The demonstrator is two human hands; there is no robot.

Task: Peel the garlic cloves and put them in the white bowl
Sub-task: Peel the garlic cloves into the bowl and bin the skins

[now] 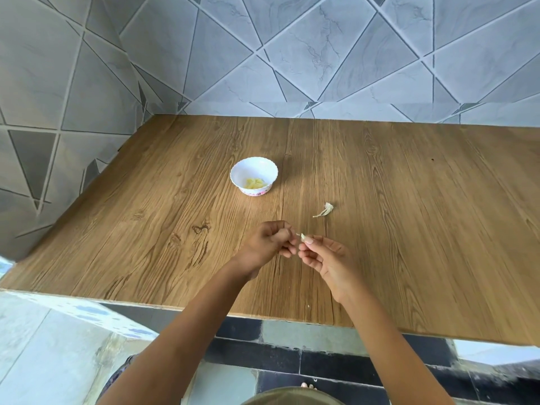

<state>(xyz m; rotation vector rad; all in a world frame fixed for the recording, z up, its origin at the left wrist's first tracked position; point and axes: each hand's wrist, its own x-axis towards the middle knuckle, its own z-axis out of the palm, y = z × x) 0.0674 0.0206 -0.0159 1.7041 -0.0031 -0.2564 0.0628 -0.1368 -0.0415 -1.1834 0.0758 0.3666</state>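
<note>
Peeling is the step in hand. Left hand (270,242) and right hand (328,260) meet above the near half of the surface (409,200), fingers curled. Both pinch one small garlic clove (303,237) between their fingertips, and the clove is held clear of the wood, not resting on it. A pale shred projects from the clove toward the left hand (probably skin partly lifted, though too small to confirm). Judgement: the task is well along, since the white bowl (254,168) holds several yellowish peeled cloves (256,183) and no other unpeeled clove shows on the surface.

Next move calls for three actions:
- Strip any skin left on the clove with a fingertip pull.
- Check that the clove is bare.
- Carry it forward and slightly left to the bowl and release it over the opening.

Surroundings: a dry garlic remnant (325,210) (stem and skin, by its look) lies to the right of the bowl, apart from it and beyond the hands. It sits off the direct line from hands to bowl, and nothing else stands between them. Tiled wall (321,54) backs the surface.
</note>
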